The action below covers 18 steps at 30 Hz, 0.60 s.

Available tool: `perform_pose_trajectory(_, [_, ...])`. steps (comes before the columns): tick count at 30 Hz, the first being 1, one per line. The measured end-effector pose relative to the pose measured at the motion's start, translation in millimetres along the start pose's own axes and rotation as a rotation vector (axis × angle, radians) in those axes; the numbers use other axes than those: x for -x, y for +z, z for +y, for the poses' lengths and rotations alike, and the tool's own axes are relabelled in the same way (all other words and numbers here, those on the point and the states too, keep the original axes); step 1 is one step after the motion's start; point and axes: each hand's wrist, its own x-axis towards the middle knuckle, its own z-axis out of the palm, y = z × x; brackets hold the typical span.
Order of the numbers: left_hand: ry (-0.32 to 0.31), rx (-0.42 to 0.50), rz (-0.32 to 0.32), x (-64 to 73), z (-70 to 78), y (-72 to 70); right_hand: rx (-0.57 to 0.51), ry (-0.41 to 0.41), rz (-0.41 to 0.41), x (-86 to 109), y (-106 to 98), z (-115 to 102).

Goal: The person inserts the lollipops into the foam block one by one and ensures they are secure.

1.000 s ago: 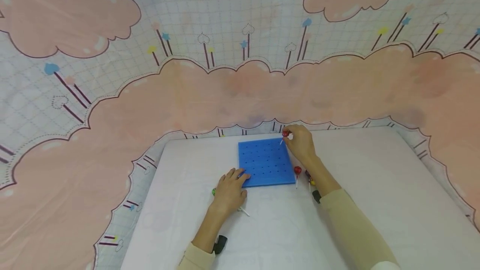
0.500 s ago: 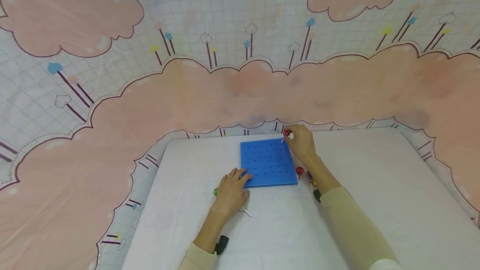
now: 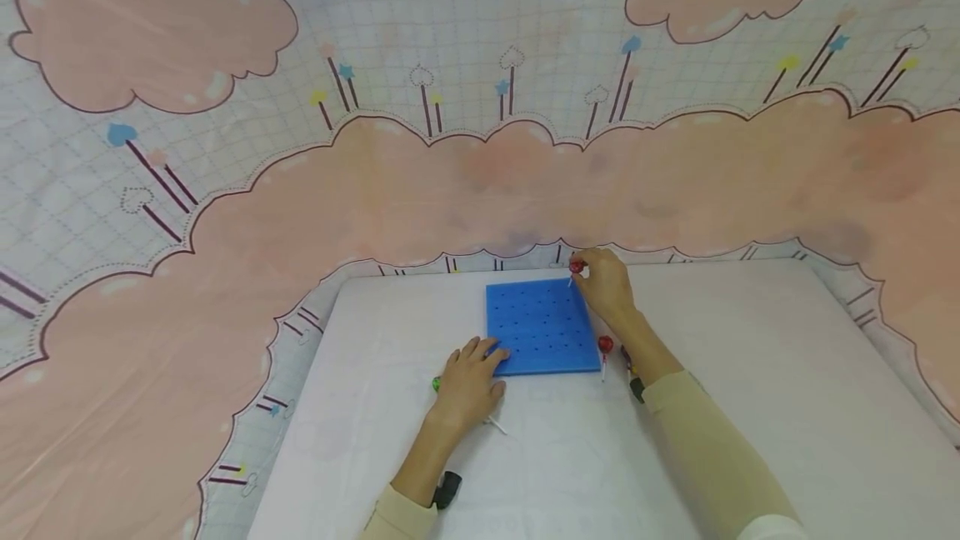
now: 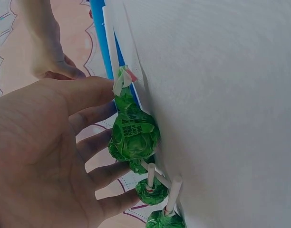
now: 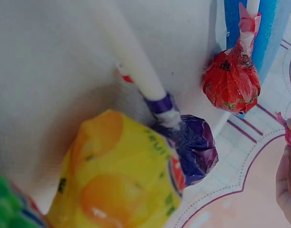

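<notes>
Near the table's (image 3: pixel 555 473) far edge, the left hand (image 3: pixel 465 386) rests loosely spread fingers on the near-left corner of the board (image 3: pixel 540 323), seemingly steadying it, while the right hand (image 3: pixel 609 283) pinches 1 red lollipop (image 3: pixel 576 267) at the far-right corner, leaving its stick (image 3: pixel 571 281) free below.

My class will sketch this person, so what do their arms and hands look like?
A long, plain beige fabric left sleeve and matching right sleeve are worn. The left hand and right hand are bare, without gloves. A small black blocky piece shows beside the left sleeve's end, another beside the right's.
</notes>
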Motion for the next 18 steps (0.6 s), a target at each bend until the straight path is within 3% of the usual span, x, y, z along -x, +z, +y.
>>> perform_pose_trajectory(8, [-0.004,-0.007,0.004,-0.4,0.8,0.9,-0.017,-0.046,0.002,-0.7,0.3,-1.1])
perform_pose_trajectory(18, [-0.015,-0.005,0.001,0.4,0.9,1.7,-0.015,-0.038,-0.034,0.7,5.9,-1.4])
